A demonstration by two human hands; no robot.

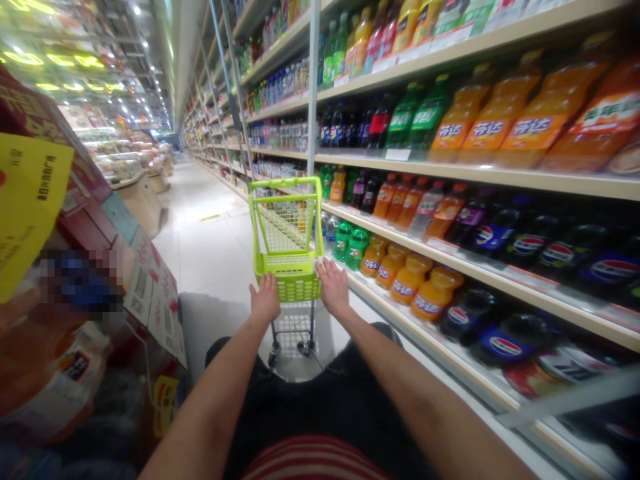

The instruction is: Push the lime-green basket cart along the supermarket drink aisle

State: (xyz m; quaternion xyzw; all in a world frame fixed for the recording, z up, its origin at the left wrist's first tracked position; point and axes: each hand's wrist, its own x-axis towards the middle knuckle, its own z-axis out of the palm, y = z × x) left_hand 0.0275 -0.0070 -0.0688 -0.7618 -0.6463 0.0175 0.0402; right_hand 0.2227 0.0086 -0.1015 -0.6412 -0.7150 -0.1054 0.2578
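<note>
A small lime-green shopping cart (287, 227) stands in a supermarket aisle straight ahead of me, its wire basket holding nothing I can see. My left hand (265, 298) is wrapped over the left end of the cart's near rim. My right hand (332, 285) rests on the right end of that rim, fingers curled over it. Both bare forearms stretch forward from the bottom of the view.
Shelves (450, 173) of orange, green and dark soda bottles (465, 123) run along the right, close to the cart. A red display with a yellow sign (30, 207) crowds the left. White floor (200, 233) stretches down the aisle ahead.
</note>
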